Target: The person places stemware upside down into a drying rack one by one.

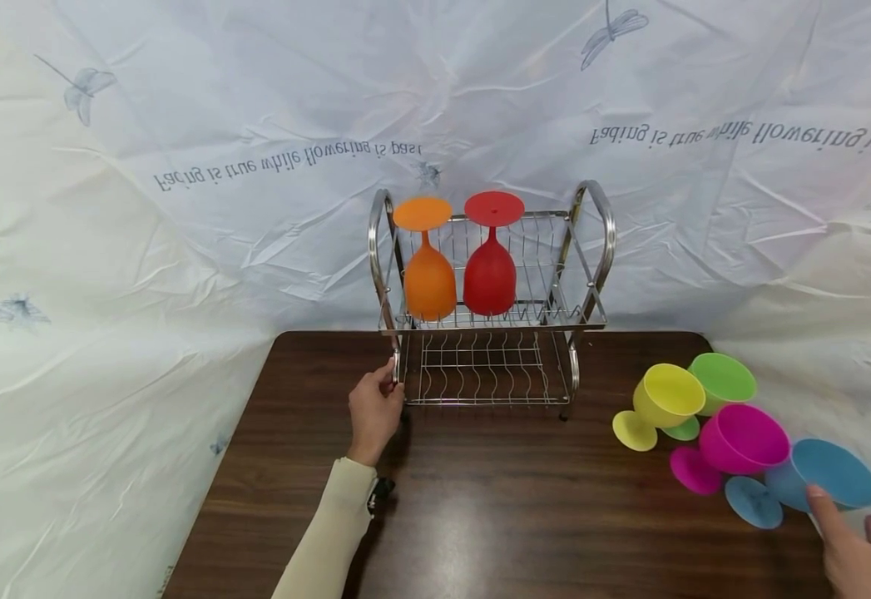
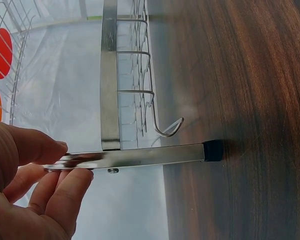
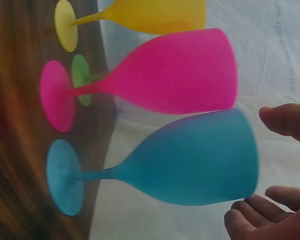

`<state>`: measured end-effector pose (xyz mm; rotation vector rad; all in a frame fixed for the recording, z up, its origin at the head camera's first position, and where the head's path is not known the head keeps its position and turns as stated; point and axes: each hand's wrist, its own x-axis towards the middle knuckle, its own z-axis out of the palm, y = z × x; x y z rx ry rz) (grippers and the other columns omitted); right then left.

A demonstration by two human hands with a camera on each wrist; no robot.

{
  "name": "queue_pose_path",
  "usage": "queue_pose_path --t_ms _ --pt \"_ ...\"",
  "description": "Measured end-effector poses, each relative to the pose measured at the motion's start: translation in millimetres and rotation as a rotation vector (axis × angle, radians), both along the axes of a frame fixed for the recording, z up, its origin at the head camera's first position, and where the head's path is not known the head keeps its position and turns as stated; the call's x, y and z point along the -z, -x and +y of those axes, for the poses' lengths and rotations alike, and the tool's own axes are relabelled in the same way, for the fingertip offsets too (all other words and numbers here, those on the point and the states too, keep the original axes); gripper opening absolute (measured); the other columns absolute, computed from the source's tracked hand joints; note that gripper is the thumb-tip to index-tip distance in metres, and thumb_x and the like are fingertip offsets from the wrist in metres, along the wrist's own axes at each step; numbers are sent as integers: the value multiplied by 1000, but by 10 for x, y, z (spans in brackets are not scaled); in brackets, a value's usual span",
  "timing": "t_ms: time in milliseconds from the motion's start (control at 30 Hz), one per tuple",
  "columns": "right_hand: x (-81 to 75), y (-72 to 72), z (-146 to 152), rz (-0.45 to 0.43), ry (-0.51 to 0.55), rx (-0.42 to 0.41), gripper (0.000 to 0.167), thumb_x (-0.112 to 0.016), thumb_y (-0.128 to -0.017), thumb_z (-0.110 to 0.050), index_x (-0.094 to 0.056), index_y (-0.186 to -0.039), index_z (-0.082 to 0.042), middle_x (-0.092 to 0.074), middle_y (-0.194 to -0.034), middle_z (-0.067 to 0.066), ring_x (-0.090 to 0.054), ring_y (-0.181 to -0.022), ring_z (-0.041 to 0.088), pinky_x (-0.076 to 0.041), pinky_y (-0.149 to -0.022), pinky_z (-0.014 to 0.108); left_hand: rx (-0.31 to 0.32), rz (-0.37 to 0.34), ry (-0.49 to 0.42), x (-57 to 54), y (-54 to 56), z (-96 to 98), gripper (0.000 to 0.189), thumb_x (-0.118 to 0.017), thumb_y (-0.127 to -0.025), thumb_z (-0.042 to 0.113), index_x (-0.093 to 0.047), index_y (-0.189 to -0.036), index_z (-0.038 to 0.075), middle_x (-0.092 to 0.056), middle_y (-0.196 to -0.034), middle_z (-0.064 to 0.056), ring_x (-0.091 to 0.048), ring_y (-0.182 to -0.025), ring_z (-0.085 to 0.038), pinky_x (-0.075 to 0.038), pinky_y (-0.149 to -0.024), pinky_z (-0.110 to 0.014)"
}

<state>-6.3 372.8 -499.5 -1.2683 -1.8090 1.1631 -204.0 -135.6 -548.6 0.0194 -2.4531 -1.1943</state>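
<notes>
My left hand (image 1: 377, 416) pinches the left upright post of a two-tier metal dish rack (image 1: 480, 329); in the left wrist view, the thumb (image 2: 45, 145) lies on one side of the post and fingertips on the other. At the lower right, my right hand (image 1: 865, 545) is by the rim of a blue goblet (image 1: 824, 478). Thumb and fingers are spread apart there, with the fingertips close to the rim; whether they touch it I cannot tell. The blue goblet stands upright on the table, beside a pink goblet (image 3: 185, 72).
An orange goblet (image 1: 430, 283) and a red goblet (image 1: 490, 279) stand upside down on the rack's upper tier. Beyond the pink one are a yellow goblet (image 1: 667, 398) and a green goblet (image 1: 727, 378). Printed white sheeting (image 1: 293, 249) surrounds the brown wooden table (image 1: 495, 499).
</notes>
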Motion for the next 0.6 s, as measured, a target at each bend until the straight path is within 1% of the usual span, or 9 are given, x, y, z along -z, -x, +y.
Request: queue_pose_path --t_ms 67,167,267,400,500,600 --pt "56 1 26 -10 30 -22 85 -69 -98 -47 -26 -168 -26 -27 -175 1 -22 -163 13 -16 -133 26 -3 -1 -1 1 0 2 48 -79 -92 3 -71 -139 10 -74 -96 -13 -71 -84 -25 -60 -71 -43" --pt "138 20 52 -19 57 -26 88 -68 -98 -47 -22 -170 -26 -23 -176 4 -20 -164 16 -16 -133 27 -3 -3 0 6 1 3 48 -79 -93 3 -71 -139 11 -73 -96 -13 -72 -85 -25 -60 -71 -42" --pt "195 49 82 -31 81 -22 92 -71 -96 -48 -20 -170 -28 -22 -176 5 -20 -164 17 -17 -133 28 0 -10 1 9 -1 0 48 -79 -93 4 -70 -140 11 -73 -97 -13 -72 -86 -25 -61 -73 -43" --pt "233 81 121 -74 115 -40 95 -73 -94 -49 -17 -170 -32 -20 -176 8 -20 -164 20 -16 -133 31 1 -20 -1 12 -7 -4 49 -78 -93 4 -70 -140 12 -72 -97 -13 -72 -87 -26 -62 -75 -43" --pt "254 105 127 -86 115 -50 94 -72 -95 -48 -18 -169 -33 -21 -176 10 -20 -164 23 -17 -133 35 1 -16 3 16 -10 -8 49 -78 -93 3 -70 -141 11 -72 -97 -14 -72 -87 -26 -62 -74 -43" --pt "278 135 115 -76 98 -49 91 -72 -95 -47 -19 -169 -35 -23 -175 11 -22 -163 23 -19 -133 37 3 -9 5 13 -6 -9 49 -78 -93 3 -69 -141 10 -72 -97 -14 -72 -86 -26 -61 -74 -43"
